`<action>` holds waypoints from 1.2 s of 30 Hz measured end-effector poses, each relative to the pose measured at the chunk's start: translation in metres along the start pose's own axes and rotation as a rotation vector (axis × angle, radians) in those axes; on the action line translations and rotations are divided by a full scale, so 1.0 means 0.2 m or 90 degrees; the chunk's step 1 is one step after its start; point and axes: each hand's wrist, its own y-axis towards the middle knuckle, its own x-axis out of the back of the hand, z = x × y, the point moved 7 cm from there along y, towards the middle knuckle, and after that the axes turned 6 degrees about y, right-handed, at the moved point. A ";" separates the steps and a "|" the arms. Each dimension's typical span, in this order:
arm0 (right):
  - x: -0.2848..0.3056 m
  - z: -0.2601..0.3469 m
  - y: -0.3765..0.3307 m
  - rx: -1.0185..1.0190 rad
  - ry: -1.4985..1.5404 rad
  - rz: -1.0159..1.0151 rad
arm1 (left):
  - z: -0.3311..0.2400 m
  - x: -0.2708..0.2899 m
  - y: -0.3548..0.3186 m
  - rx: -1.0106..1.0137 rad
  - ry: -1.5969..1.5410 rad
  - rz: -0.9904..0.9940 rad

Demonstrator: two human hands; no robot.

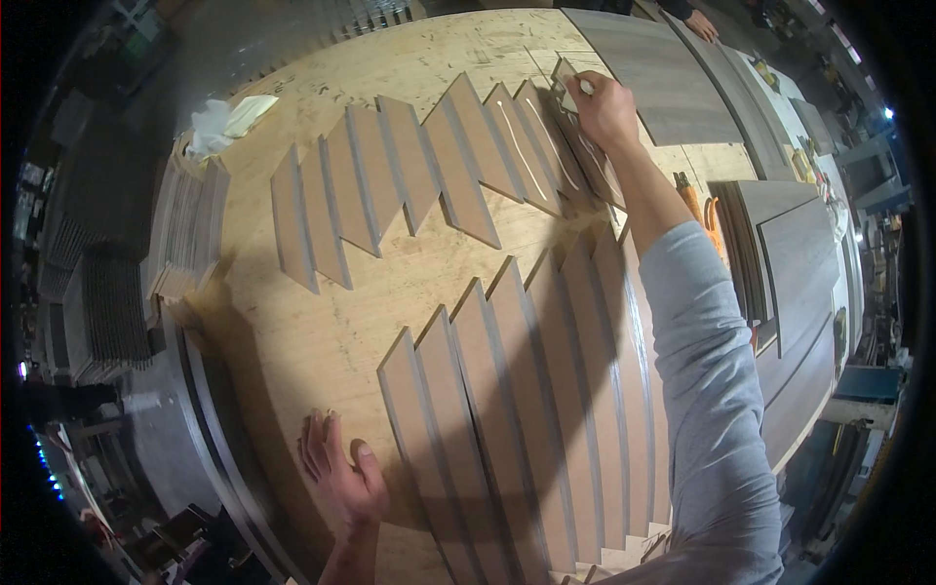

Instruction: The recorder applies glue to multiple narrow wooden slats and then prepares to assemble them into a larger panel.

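My right hand (606,109) is closed around a small whitish thing (586,87), mostly hidden by the fingers, over the far end of a dark narrow board (586,146). A pale bead like glue runs along that board. Similar beads lie on two brown slats (517,141) just left of it, part of a staggered row with grey edges. My left hand (346,478) is open and empty, fingers stretched and thumb apart, low over the plywood table (322,361). To its right lies a second, nearer row of long brown slats (507,390), partly in shadow.
Stacked boards (190,229) and crumpled white plastic (229,125) sit at the left. Orange-handled pliers (710,219) lie right of my forearm, beside grey panels (799,263). Larger panels (663,78) lie at the far right, where another person's hand (701,26) rests.
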 end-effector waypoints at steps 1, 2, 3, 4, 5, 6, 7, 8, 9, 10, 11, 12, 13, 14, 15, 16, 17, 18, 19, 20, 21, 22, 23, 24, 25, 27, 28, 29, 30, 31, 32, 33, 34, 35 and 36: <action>0.02 -0.01 0.00 0.001 0.001 0.000 | 0.00 0.00 0.00 0.001 0.000 0.000; 0.06 -0.04 0.01 -0.031 -0.010 -0.003 | 0.00 0.00 0.00 -0.003 0.001 0.002; 0.12 -0.06 0.01 -0.062 -0.021 -0.007 | -0.01 0.00 0.00 -0.008 -0.001 0.003; 0.18 -0.06 0.02 -0.061 -0.023 -0.008 | -0.02 0.01 0.01 -0.009 -0.003 0.003; 0.27 -0.09 0.00 -0.145 0.194 -0.051 | -0.02 0.02 0.01 -0.009 -0.004 0.004; 0.32 -0.12 -0.04 -0.226 0.412 -0.095 | -0.03 0.03 0.02 -0.010 -0.005 0.005; 0.36 -0.15 -0.06 -0.227 0.409 -0.097 | -0.04 0.04 0.01 -0.012 -0.007 0.006; 0.35 -0.21 -0.11 -0.328 0.669 -0.119 | -0.04 0.05 0.02 -0.020 -0.007 -0.001; 0.32 -0.18 -0.16 -0.426 0.934 -0.136 | -0.03 0.06 0.02 -0.024 -0.003 -0.008; 0.30 -0.14 -0.26 -0.483 0.911 -0.113 | -0.04 0.07 0.02 -0.025 -0.002 -0.011; 0.33 -0.11 -0.33 -0.461 0.796 -0.047 | -0.04 0.09 0.02 -0.022 -0.006 -0.011; 0.35 -0.10 -0.39 -0.438 0.680 0.015 | -0.05 0.09 0.02 -0.018 -0.010 -0.012; 0.37 -0.09 -0.43 -0.435 0.682 0.014 | -0.04 0.08 0.02 -0.019 -0.010 -0.016; 0.40 -0.09 -0.47 -0.438 0.655 0.008 | -0.04 0.07 0.01 -0.020 -0.021 -0.019; 0.43 -0.09 -0.50 -0.442 0.629 0.004 | -0.03 0.06 0.00 -0.019 -0.031 -0.022; 0.44 -0.10 -0.51 -0.440 0.629 0.004 | -0.03 0.05 0.00 -0.019 -0.032 -0.023; 0.42 -0.09 -0.52 -0.443 0.620 0.047 | -0.03 0.04 0.00 -0.018 -0.037 -0.030; 0.40 -0.07 -0.53 -0.446 0.611 0.092 | -0.02 0.04 0.00 -0.017 -0.042 -0.037; 0.41 -0.06 -0.54 -0.445 0.611 0.093 | -0.02 0.04 0.00 -0.015 -0.042 -0.038; 0.43 -0.04 -0.53 -0.433 0.597 0.064 | -0.02 0.04 0.00 -0.018 -0.043 -0.045; 0.44 -0.03 -0.52 -0.421 0.583 0.037 | -0.01 0.04 0.00 -0.021 -0.044 -0.053; 0.42 -0.01 -0.51 -0.420 0.583 0.040 | -0.01 0.04 0.00 -0.018 -0.043 -0.053; 0.38 0.02 -0.49 -0.388 0.556 0.061 | -0.02 0.04 0.00 -0.025 -0.038 -0.054; 0.34 0.07 -0.46 -0.357 0.530 0.081 | -0.02 0.05 -0.01 -0.032 -0.031 -0.055; 0.29 0.11 -0.44 -0.342 0.466 0.117 | -0.01 0.04 -0.01 -0.027 -0.029 -0.054; 0.14 0.18 -0.36 -0.257 0.387 0.114 | 0.01 0.03 0.00 -0.025 -0.019 -0.048; 0.08 0.21 -0.30 -0.174 0.305 0.106 | 0.01 0.02 0.00 -0.024 -0.018 -0.047; 0.00 0.21 -0.25 -0.174 0.307 0.108 | 0.02 0.01 0.00 -0.032 -0.011 -0.055; -0.04 0.24 -0.20 -0.125 0.266 0.079 | 0.02 0.01 -0.01 -0.038 -0.006 -0.062; -0.07 0.26 -0.15 -0.075 0.224 0.051 | 0.02 0.00 0.00 -0.036 -0.007 -0.060; -0.13 0.30 -0.11 -0.075 0.229 0.056 | 0.02 0.01 0.01 -0.038 -0.002 -0.050; -0.19 0.33 -0.08 -0.079 0.196 0.087 | 0.01 0.01 0.01 -0.041 0.001 -0.041; -0.24 0.35 -0.05 -0.083 0.161 0.118 | 0.01 0.03 0.02 -0.038 0.003 -0.040; -0.30 0.36 -0.02 -0.110 0.150 0.116 | 0.00 0.04 0.03 -0.037 0.012 -0.017; -0.34 0.36 -0.01 -0.110 0.150 0.118 | 0.00 0.04 0.03 -0.036 0.020 0.006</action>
